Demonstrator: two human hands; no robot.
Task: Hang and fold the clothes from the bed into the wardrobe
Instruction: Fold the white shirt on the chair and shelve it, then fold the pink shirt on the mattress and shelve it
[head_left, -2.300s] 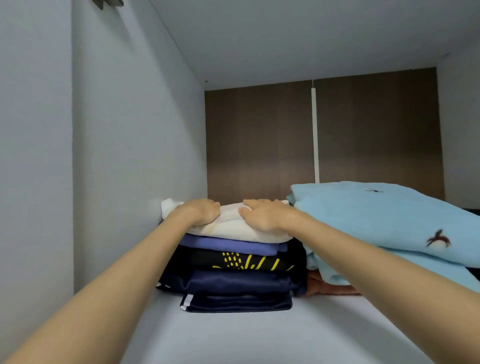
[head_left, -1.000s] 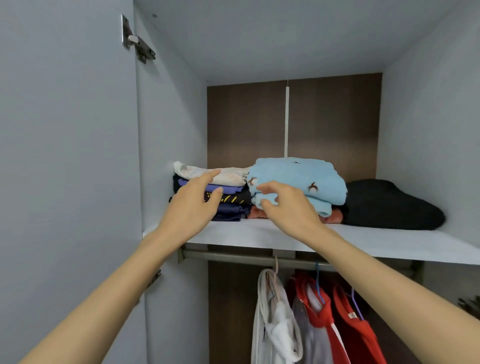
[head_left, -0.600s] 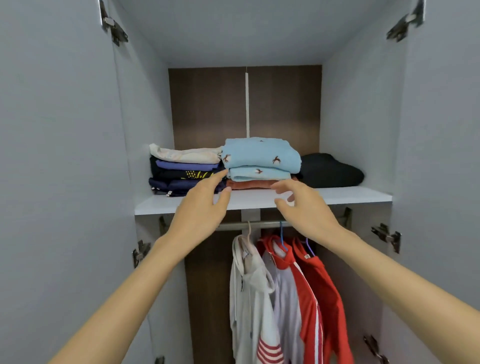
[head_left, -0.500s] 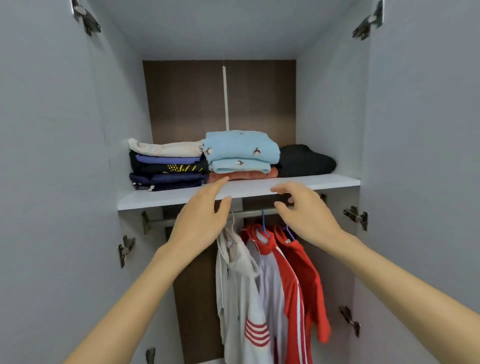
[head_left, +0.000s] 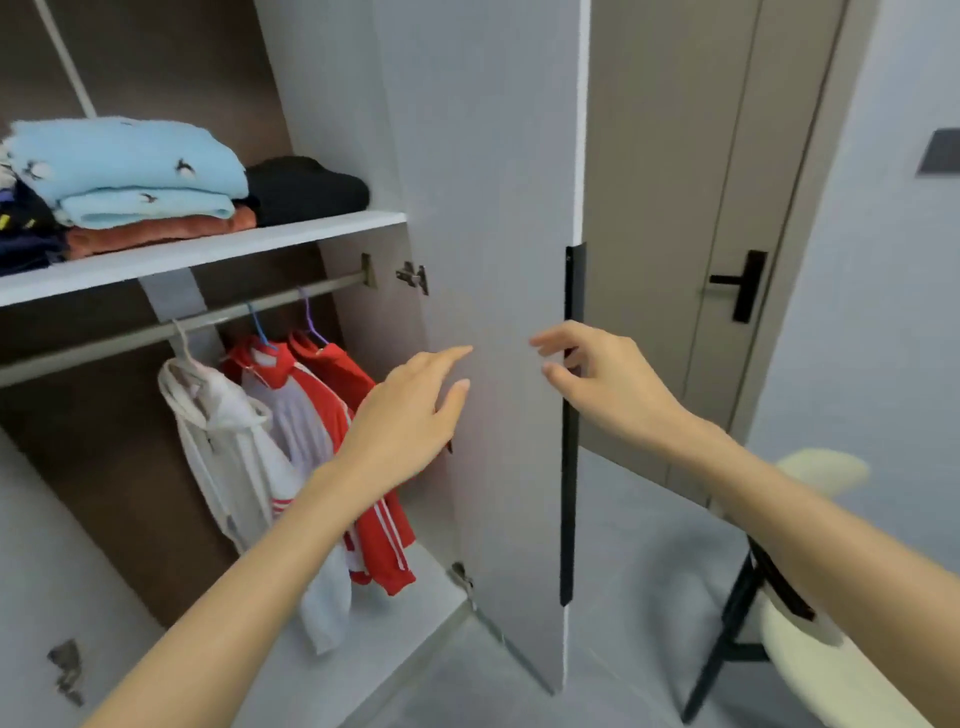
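Observation:
The wardrobe stands open, its white shelf (head_left: 218, 249) carrying folded clothes: a light blue stack (head_left: 124, 166) on a rust garment, a black bundle (head_left: 306, 187) to the right, dark items at the far left. Below, a rail (head_left: 208, 322) holds a white garment (head_left: 228, 441) and red-and-white jackets (head_left: 332, 405) on hangers. My left hand (head_left: 410, 410) hovers open in front of the right door (head_left: 493, 260), holding nothing. My right hand (head_left: 602, 384) is open with loosely spread fingers next to the door's black handle strip (head_left: 571, 467); whether it touches the strip is unclear.
A beige room door (head_left: 691, 208) with a black lever handle stands behind the wardrobe door. A cream chair (head_left: 810, 649) with black legs sits at lower right on the grey floor. The left wardrobe door (head_left: 47, 597) fills the lower left corner.
Both hands came off the folded pile on the shelf and pulled back. The view swung right and down; the hands now sit by the right wardrobe door.

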